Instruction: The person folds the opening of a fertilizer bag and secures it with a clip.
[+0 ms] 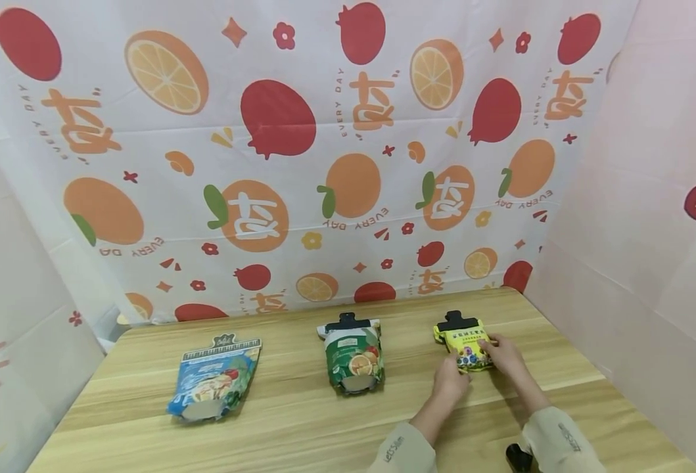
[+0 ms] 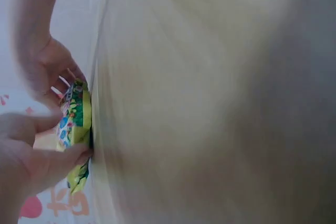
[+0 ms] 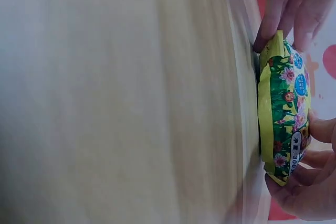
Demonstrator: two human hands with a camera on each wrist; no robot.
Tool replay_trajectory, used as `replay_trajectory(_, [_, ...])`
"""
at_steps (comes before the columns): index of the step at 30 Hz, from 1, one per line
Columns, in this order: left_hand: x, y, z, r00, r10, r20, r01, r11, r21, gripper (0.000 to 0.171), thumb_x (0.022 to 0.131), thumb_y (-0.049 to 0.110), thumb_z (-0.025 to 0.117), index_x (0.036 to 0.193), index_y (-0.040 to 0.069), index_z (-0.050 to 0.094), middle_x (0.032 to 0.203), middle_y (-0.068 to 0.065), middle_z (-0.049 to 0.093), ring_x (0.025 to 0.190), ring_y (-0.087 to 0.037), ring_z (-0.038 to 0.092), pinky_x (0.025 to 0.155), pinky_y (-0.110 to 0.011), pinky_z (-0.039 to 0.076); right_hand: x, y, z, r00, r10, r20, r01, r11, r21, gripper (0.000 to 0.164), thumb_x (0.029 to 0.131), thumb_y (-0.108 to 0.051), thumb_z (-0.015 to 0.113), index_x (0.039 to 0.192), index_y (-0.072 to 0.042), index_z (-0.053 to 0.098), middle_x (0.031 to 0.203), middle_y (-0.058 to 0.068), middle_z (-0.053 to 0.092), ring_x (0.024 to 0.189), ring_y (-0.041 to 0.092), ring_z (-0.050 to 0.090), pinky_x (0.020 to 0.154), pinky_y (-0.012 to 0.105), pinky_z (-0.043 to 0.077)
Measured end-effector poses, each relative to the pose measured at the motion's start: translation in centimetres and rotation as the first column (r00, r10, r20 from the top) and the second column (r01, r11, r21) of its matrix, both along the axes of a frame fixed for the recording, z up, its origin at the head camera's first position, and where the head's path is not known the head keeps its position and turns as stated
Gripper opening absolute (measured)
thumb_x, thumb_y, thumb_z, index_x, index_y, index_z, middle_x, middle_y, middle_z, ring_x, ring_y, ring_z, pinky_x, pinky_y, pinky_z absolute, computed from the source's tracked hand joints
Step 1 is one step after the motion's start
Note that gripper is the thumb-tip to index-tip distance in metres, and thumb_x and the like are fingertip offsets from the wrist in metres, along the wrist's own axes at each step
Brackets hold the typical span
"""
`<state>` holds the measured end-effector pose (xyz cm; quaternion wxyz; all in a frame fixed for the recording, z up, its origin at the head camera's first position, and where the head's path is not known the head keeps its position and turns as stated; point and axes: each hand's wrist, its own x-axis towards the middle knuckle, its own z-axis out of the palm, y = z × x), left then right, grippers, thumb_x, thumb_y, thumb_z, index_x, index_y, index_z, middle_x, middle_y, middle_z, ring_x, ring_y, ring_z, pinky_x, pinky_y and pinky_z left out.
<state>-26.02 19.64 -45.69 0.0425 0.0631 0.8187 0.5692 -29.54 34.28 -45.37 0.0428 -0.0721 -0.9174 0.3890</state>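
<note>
A small yellow packet (image 1: pixel 468 346) printed with flowers lies on the table at the right, a black clip (image 1: pixel 456 321) across its far end. My left hand (image 1: pixel 451 381) holds the packet's near left corner, thumb and fingers on either side of the edge. On the opposite side my right hand (image 1: pixel 506 357) grips the right edge. In the right wrist view the packet (image 3: pixel 286 111) looks plump, its near edge low against the tabletop, with the right-hand fingers (image 3: pixel 310 195) around one corner. The left wrist view shows both hands at the packet's (image 2: pixel 76 116) two ends.
A green pouch (image 1: pixel 353 358) with a black clip (image 1: pixel 348 321) lies mid-table. Further left is a blue pouch (image 1: pixel 214 384) with a wide grey clip (image 1: pixel 223 345). A black object (image 1: pixel 519 458) is by the right sleeve. A fruit-print curtain (image 1: pixel 300 217) hangs behind the wooden table (image 1: pixel 288 433).
</note>
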Motion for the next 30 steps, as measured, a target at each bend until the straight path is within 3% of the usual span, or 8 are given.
replay_trajectory(3, [0.06, 0.25, 0.13, 0.992, -0.099, 0.078, 0.104, 0.993, -0.053, 0.071, 0.076, 0.000, 0.070, 0.137, -0.003, 0.036, 0.139, -0.017, 0.038, 0.126, -0.031, 0.036, 0.101, -0.041, 0.030, -0.39, 0.46, 0.08, 1.000, -0.008, 0.021, 0.008, 1.000, 0.011, 0.051, 0.096, -0.023, 0.047, 0.124, 0.019, 0.039, 0.122, 0.039, 0.041, 0.110, 0.051, 0.041, 0.091, 0.055, 0.035])
replay_trajectory(6, [0.10, 0.22, 0.20, 0.981, -0.160, 0.107, 0.168, 0.983, -0.077, 0.075, 0.078, 0.003, 0.069, 0.141, -0.001, 0.029, 0.143, -0.016, 0.031, 0.130, -0.029, 0.030, 0.104, -0.039, 0.025, -0.65, 0.76, 0.02, 1.000, -0.005, 0.025, 0.005, 1.000, 0.023, 0.052, 0.096, -0.023, 0.047, 0.124, 0.019, 0.039, 0.123, 0.039, 0.041, 0.111, 0.051, 0.040, 0.092, 0.055, 0.033])
replay_trajectory(18, [0.45, -0.54, -0.05, 0.973, -0.222, 0.069, 0.230, 0.964, -0.135, 0.074, 0.080, 0.007, 0.070, 0.141, -0.001, 0.029, 0.144, -0.016, 0.030, 0.130, -0.027, 0.030, 0.104, -0.036, 0.025, -0.05, 0.34, -0.46, 0.999, -0.034, 0.016, 0.035, 0.997, -0.067, 0.050, 0.096, -0.020, 0.048, 0.124, 0.020, 0.038, 0.120, 0.040, 0.042, 0.104, 0.046, 0.047, 0.089, 0.052, 0.038])
replay_trajectory(25, [0.70, -0.43, -0.13, 0.967, -0.249, 0.045, 0.253, 0.962, -0.107, 0.071, 0.081, 0.006, 0.067, 0.140, -0.003, 0.029, 0.144, -0.016, 0.029, 0.130, -0.027, 0.028, 0.104, -0.036, 0.024, 0.02, 0.46, -0.44, 0.998, -0.062, 0.020, 0.063, 0.997, -0.038, 0.050, 0.097, -0.022, 0.047, 0.124, 0.019, 0.039, 0.118, 0.039, 0.044, 0.103, 0.045, 0.048, 0.087, 0.051, 0.039])
replay_trajectory(30, [0.43, -0.55, 0.02, 0.966, -0.257, 0.034, 0.259, 0.955, -0.148, 0.068, 0.084, 0.009, 0.066, 0.140, -0.004, 0.030, 0.143, -0.018, 0.030, 0.130, -0.027, 0.029, 0.104, -0.034, 0.025, -0.11, 0.35, -0.20, 0.998, -0.069, 0.011, 0.070, 0.997, -0.032, 0.050, 0.096, -0.023, 0.047, 0.124, 0.019, 0.040, 0.117, 0.039, 0.046, 0.102, 0.045, 0.049, 0.086, 0.051, 0.040])
